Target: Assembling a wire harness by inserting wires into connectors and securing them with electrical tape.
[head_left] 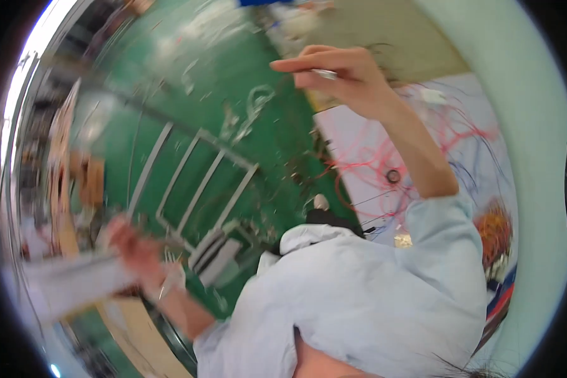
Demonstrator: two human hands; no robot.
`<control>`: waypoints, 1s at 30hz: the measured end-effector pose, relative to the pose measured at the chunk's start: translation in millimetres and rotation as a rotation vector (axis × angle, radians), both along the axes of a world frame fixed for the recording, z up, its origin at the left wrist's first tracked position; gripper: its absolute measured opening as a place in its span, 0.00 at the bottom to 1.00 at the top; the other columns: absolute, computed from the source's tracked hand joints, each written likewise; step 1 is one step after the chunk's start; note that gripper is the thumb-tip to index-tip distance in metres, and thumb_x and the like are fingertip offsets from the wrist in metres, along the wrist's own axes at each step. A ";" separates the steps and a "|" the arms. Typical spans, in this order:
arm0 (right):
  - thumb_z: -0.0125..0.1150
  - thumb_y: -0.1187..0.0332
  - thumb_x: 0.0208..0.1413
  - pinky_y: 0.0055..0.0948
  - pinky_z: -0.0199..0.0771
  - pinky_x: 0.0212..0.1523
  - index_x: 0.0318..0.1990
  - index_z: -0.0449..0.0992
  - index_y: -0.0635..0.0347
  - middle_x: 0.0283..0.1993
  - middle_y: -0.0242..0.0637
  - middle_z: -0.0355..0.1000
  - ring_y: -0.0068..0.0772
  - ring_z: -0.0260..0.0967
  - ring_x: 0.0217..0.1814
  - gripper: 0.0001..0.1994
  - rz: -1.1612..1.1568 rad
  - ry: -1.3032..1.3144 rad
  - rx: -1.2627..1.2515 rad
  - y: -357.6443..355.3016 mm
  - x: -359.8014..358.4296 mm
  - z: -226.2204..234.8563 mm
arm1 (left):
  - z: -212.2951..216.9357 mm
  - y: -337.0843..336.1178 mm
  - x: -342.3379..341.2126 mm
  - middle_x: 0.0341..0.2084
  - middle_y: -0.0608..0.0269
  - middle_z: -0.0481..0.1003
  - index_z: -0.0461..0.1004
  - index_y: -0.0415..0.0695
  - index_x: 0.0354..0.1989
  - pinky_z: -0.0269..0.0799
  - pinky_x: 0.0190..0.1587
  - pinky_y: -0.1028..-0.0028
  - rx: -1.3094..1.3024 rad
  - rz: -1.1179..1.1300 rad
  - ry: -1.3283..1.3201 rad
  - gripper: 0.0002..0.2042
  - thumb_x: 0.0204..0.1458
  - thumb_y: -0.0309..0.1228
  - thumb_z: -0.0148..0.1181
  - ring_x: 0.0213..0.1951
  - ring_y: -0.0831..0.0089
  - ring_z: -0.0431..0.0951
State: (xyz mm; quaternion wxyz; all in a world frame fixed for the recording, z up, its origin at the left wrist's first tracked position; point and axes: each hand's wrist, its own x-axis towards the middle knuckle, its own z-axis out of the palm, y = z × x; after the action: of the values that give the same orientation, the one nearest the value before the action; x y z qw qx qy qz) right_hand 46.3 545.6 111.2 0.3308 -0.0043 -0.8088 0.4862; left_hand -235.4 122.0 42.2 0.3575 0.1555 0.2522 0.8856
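2 hands raised over green floor (pixel 189 120). Right hand (pixel 334 72): fingers pinched narrow on small silvery piece (pixel 324 74), held between thumb and fingertips. Left hand (pixel 135 249): blurred, fingers wrapped round pale flat strip (pixel 75 280) sticking out past knuckles. Grey metal frame (pixel 195 183) lies beyond left fingers.

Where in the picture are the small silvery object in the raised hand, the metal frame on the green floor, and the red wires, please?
small silvery object (pixel 324 74): head view, its middle, between the fingers.
metal frame (pixel 198 189): head view, a middle bar.
red wires (pixel 365 165): head view, a loop on the white sheet.
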 end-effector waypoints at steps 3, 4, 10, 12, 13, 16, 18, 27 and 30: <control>0.50 0.68 0.63 0.26 0.70 0.43 0.34 0.77 0.66 0.27 0.33 0.69 0.25 0.63 0.28 0.12 0.230 0.367 -0.232 -84.2 -23.6 -14.1 | 10.7 99.3 90.8 0.24 0.73 0.66 0.68 0.47 0.41 0.46 0.15 0.88 -0.541 0.010 0.441 0.05 0.61 0.32 0.48 0.16 0.89 0.54; 0.47 0.67 0.64 0.28 0.71 0.43 0.31 0.74 0.66 0.26 0.33 0.69 0.25 0.64 0.28 0.13 0.438 0.308 -0.529 -111.3 -23.4 -22.0 | 15.4 108.8 109.8 0.23 0.69 0.68 0.66 0.44 0.39 0.45 0.15 0.86 -0.477 -0.061 0.338 0.05 0.62 0.31 0.45 0.15 0.88 0.55; 0.52 0.59 0.62 0.27 0.58 0.21 0.27 0.69 0.63 0.18 0.30 0.62 0.21 0.56 0.17 0.16 -0.003 -0.178 -0.533 -254.1 -14.5 -52.8 | 0.7 61.8 141.0 0.25 0.69 0.68 0.63 0.42 0.38 0.47 0.18 0.87 -0.461 -0.297 0.435 0.06 0.63 0.30 0.41 0.17 0.89 0.56; 0.59 0.66 0.58 0.20 0.48 0.18 0.37 0.75 0.64 0.17 0.24 0.56 0.13 0.48 0.19 0.09 -0.212 -0.142 -0.098 -279.4 -13.8 -59.0 | -9.1 44.2 150.1 0.28 0.70 0.68 0.64 0.41 0.42 0.51 0.21 0.86 -0.479 -0.312 0.528 0.06 0.62 0.27 0.40 0.21 0.88 0.58; 0.66 0.68 0.52 0.17 0.54 0.20 0.39 0.76 0.64 0.18 0.25 0.60 0.12 0.54 0.20 0.11 -0.287 -0.180 -0.060 -290.9 -17.3 -55.8 | -11.9 33.3 155.0 0.28 0.70 0.68 0.64 0.41 0.42 0.51 0.21 0.86 -0.486 -0.341 0.523 0.06 0.62 0.27 0.40 0.21 0.88 0.58; 0.66 0.68 0.51 0.14 0.61 0.24 0.38 0.76 0.65 0.21 0.27 0.67 0.11 0.60 0.22 0.11 -0.250 -0.209 -0.304 -312.6 -11.9 -69.4 | -20.6 8.6 169.4 0.28 0.71 0.65 0.64 0.40 0.47 0.56 0.27 0.83 -0.602 -0.345 0.550 0.09 0.60 0.23 0.40 0.25 0.87 0.60; 0.65 0.68 0.52 0.13 0.65 0.27 0.38 0.74 0.67 0.25 0.29 0.73 0.12 0.66 0.26 0.11 -0.196 -0.296 -0.477 -320.2 2.4 -67.1 | -24.2 -6.9 160.4 0.28 0.70 0.64 0.64 0.40 0.47 0.54 0.26 0.83 -0.570 -0.503 0.598 0.09 0.60 0.25 0.40 0.25 0.85 0.60; 0.59 0.63 0.58 0.13 0.46 0.18 0.39 0.71 0.65 0.20 0.22 0.65 0.06 0.51 0.18 0.13 -0.094 -0.114 -0.964 -344.0 52.0 -68.5 | -35.9 -24.2 192.2 0.37 0.60 0.70 0.65 0.38 0.45 0.65 0.46 0.73 -0.229 -0.683 0.221 0.11 0.63 0.31 0.39 0.40 0.71 0.71; 0.57 0.61 0.60 0.14 0.45 0.17 0.39 0.71 0.64 0.18 0.18 0.58 0.07 0.46 0.17 0.13 -0.124 -0.117 -0.914 -339.7 68.0 -79.9 | -29.2 -7.4 213.8 0.31 0.64 0.70 0.67 0.41 0.36 0.70 0.39 0.76 -0.497 -0.326 0.189 0.12 0.64 0.37 0.41 0.35 0.76 0.72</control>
State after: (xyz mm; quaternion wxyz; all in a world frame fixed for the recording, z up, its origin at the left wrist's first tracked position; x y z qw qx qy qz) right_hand 114.3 205.9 31.3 0.2771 -0.2254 -0.5270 0.7711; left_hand -21.7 114.6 13.0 0.4969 0.1834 0.4649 0.7095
